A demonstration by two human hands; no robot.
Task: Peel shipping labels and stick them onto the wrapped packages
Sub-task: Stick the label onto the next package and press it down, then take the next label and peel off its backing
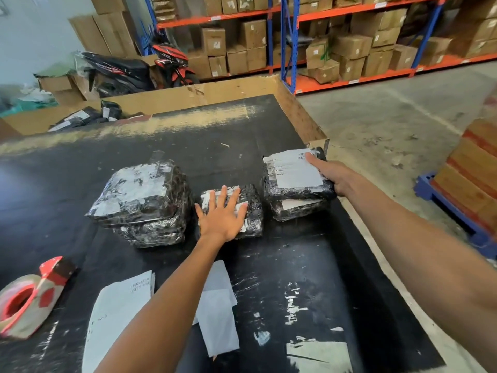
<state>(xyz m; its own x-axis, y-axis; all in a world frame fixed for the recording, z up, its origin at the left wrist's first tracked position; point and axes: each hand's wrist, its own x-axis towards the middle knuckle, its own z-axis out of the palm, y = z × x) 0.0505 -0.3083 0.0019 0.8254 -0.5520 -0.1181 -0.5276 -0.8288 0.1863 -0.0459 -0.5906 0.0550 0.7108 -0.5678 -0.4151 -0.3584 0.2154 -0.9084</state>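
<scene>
Three stacks of black wrapped packages sit on the black table point(282, 125). My left hand point(223, 214) lies flat, fingers spread, on the small middle package point(251, 211), covering most of its white label. My right hand point(329, 175) grips the right edge of the top right package point(293, 191), thumb pressing on its white shipping label point(295, 168). A second labelled package point(295, 208) lies under it. To the left stands a larger stack of packages point(142, 200) with worn grey tape patches. A pile of shipping labels point(118, 305) and peeled backing sheets point(219, 310) lie near the front edge.
A red tape dispenser point(29, 294) rests at the front left. A cardboard bin point(166, 99) with more black parcels borders the table's far side. Shelving with cartons and a parked motorbike point(134, 68) stand behind. A blue pallet point(443, 200) with boxes is on the right.
</scene>
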